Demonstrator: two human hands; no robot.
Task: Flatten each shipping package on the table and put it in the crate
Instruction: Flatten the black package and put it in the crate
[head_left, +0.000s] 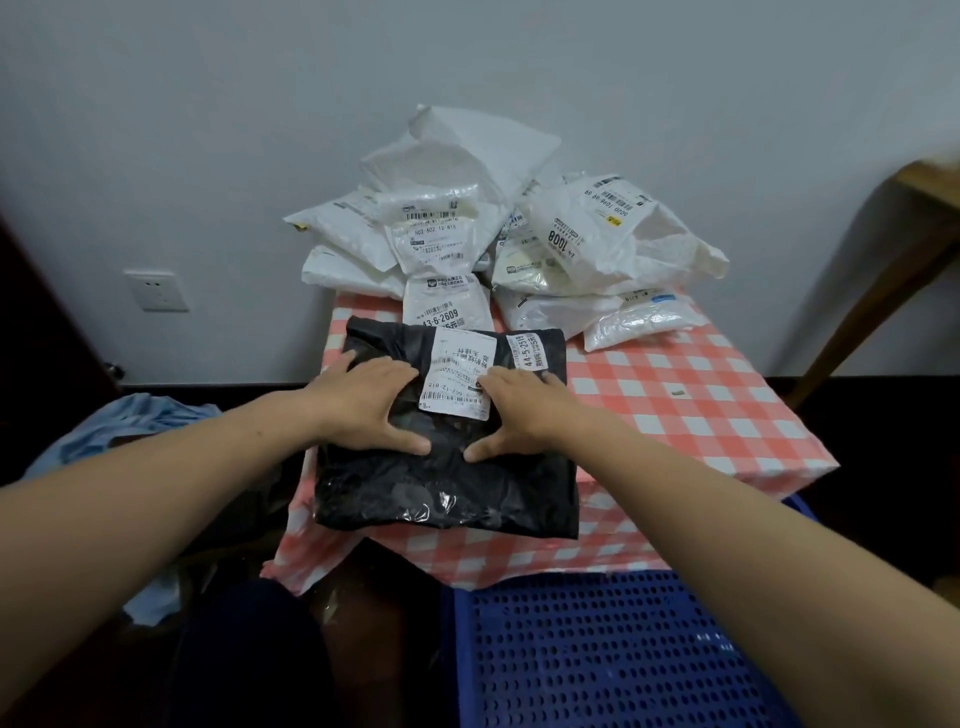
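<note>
Black shipping package (447, 488) lay mid-frame on the checked table (701, 405), long axis running bottom to top, labelled end uppermost. Left hand (363, 400) and right hand (524, 410) pressed it, fingers straight and spread. Blue crate (597, 649) sat lower right.

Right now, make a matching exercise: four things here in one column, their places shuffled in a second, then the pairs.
1. black package
2. white packages
3. blue crate
4. wall socket

A. on the wall, left of the table
B. heaped at the table's far edge
C. pressed under the left hand and right hand
D. down low, in front of the table's right side

Pairs: 1-C, 2-B, 3-D, 4-A
</note>
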